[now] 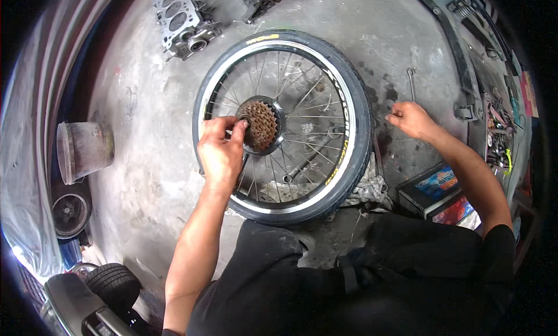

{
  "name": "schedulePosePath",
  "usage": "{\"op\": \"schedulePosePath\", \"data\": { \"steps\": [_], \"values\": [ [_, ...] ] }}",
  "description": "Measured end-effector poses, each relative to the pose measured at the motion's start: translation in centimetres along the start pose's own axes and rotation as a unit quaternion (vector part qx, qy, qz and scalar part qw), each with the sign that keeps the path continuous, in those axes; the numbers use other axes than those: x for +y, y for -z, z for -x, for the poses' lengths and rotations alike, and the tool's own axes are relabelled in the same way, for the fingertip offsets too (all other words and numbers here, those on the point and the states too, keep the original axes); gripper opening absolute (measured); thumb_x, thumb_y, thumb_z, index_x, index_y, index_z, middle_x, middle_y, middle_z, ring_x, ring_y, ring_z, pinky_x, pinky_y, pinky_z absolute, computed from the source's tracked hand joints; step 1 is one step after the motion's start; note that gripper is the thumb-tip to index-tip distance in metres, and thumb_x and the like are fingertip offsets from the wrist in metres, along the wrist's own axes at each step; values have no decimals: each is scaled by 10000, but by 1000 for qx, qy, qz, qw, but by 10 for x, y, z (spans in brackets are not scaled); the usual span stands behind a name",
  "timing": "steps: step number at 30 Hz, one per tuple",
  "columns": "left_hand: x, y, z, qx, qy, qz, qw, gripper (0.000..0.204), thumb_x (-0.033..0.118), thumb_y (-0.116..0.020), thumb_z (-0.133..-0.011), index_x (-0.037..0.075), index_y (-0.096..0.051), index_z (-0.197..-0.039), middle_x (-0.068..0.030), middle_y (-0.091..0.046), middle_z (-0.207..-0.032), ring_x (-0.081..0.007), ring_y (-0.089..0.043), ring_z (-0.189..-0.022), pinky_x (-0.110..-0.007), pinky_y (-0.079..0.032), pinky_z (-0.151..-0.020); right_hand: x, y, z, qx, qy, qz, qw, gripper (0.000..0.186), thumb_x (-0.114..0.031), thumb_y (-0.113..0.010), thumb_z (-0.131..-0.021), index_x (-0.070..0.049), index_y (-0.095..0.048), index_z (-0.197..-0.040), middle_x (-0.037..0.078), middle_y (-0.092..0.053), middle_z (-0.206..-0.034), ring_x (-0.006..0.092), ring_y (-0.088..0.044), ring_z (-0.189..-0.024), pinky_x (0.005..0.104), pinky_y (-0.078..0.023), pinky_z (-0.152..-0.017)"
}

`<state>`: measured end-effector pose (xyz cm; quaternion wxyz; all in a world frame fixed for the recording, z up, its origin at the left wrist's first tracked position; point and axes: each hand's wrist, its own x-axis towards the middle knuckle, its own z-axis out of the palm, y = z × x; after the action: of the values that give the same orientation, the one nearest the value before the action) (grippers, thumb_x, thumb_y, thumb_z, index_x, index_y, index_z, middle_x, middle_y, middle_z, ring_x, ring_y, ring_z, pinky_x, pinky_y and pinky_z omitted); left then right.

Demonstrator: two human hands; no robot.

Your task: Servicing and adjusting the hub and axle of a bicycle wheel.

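Observation:
A bicycle wheel (356, 112) with a black tyre and silver rim lies flat on the grey floor. At its hub sits a rusty brown sprocket cluster (264, 129) with a dark disc behind it. My left hand (221, 153) reaches over the rim, thumb and fingers pinched together at the left side of the sprockets; what they grip is hidden. My right hand (414, 121) is held to the right of the tyre, its fingers curled closed, and whatever is in them does not show. Just beyond it a combination wrench (412, 83) lies on the floor.
Beneath the spokes lies a metal bar tool (308, 161). An engine block part (180, 22) lies at the far left, a bucket (93, 150) nearer. A battery-like box (433, 188) and rag (372, 189) sit right of the wheel. Tools (500, 127) crowd the right edge.

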<state>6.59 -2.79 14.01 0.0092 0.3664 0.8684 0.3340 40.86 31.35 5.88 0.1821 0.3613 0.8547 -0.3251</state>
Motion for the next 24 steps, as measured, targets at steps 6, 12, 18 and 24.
{"op": "schedulePosePath", "data": {
  "steps": [6, 12, 18, 24],
  "values": [
    [-9, 6, 1, -15, -49, 9, 999, 148, 12, -820, -885, 31, -764, -1021, -107, -760, -1021, -259, -720, -951, -373, -576, -852, 1, -1, -8, 24, 21, -2, 1000, 373, -346, -742, -966, 24, -698, -949, 220, -725, -871, 377, -714, -844, 489, -543, -787],
    [-22, 0, 6, -41, 30, 147, 988, 213, -57, -776, -883, 33, -759, -1075, -114, -762, -1116, -252, -719, -1035, -370, -578, -910, 5, 2, -4, 17, -7, -11, 1000, 362, -334, -748, -962, 25, -703, -951, 206, -724, -856, 361, -708, -816, 471, -546, -781],
    [-9, 12, 2, -58, 42, 95, 993, 308, 30, -810, -906, 43, -747, -1207, -130, -764, -1156, -290, -730, -1056, -398, -578, -946, 2, 5, -5, 5, -37, -46, 998, 375, -354, -748, -983, 16, -706, -932, 139, -689, -789, 265, -666, -748, 434, -533, -742],
    [1, 26, -14, -124, 17, -141, 982, 367, 379, -819, -938, 16, -774, -959, -190, -759, -944, -391, -698, -1009, -470, -557, -861, -52, 3, -9, -16, -40, -257, 966, 543, -503, -604, -1082, 11, -692, -934, 28, -569, -711, 151, -510, -639, 361, -449, -600]
  ]
}}
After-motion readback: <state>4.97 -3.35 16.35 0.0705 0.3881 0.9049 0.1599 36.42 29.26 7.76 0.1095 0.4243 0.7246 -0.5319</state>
